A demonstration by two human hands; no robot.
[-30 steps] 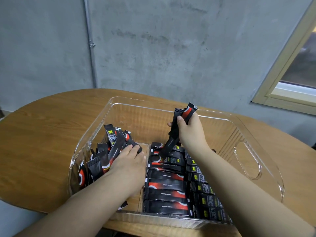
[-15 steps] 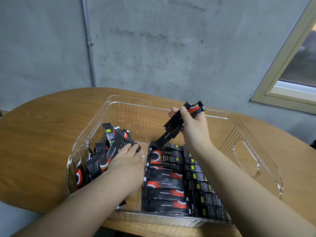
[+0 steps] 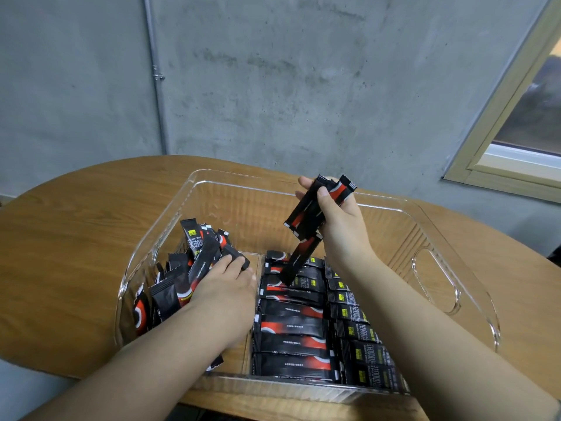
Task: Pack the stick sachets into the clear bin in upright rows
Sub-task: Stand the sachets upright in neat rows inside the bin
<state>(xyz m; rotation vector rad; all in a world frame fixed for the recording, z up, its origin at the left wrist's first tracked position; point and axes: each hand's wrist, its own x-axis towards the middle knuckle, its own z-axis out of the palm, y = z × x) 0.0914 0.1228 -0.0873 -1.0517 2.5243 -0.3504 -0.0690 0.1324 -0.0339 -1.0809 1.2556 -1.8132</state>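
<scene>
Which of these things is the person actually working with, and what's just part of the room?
Part of the job:
- clear bin
- held sachets in the right hand
- loose sachet pile under the left hand
- packed sachet rows

Just there:
- wooden table
- concrete wall
- wall pipe
- window frame

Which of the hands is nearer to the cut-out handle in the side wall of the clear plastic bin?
Right. The right hand is raised nearer the cut-out handle of the clear plastic bin; the left hand rests on black sachets at the opposite side.
</scene>
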